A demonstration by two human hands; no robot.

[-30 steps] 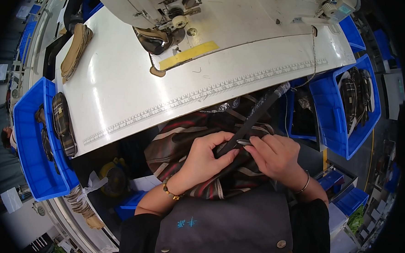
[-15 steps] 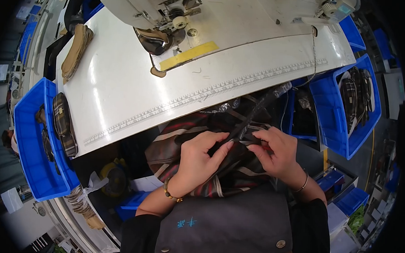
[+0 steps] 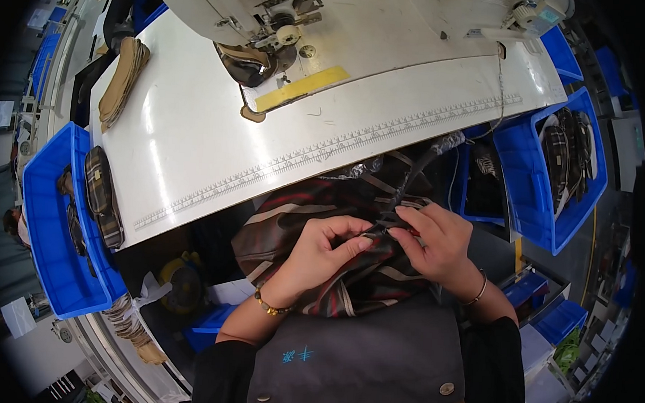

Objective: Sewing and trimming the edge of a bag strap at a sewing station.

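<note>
My left hand [image 3: 327, 253] pinches a long dark strap [image 3: 420, 170], which runs up toward the table's front edge with crumpled silvery patches on it. My right hand [image 3: 437, 244] is closed beside it, gripping a small tool at the strap, partly hidden by the fingers and probably snips. Underneath lies striped brown, red and beige fabric [image 3: 277, 228] over my lap, above a grey apron [image 3: 358, 356].
A white sewing table [image 3: 178, 172] bears a machine [image 3: 209, 6], brown stacked pieces [image 3: 121, 78] and plaid pieces [image 3: 100, 197]. Blue bins of pieces flank it at left [image 3: 43, 252] and right [image 3: 519, 204]. Another person [image 3: 11, 222] is at the far left.
The strap has bent near my fingers, with more of its crumpled silvery surface showing. My right hand has shifted slightly up and left; my left hand's fingertips have shifted around the strap.
</note>
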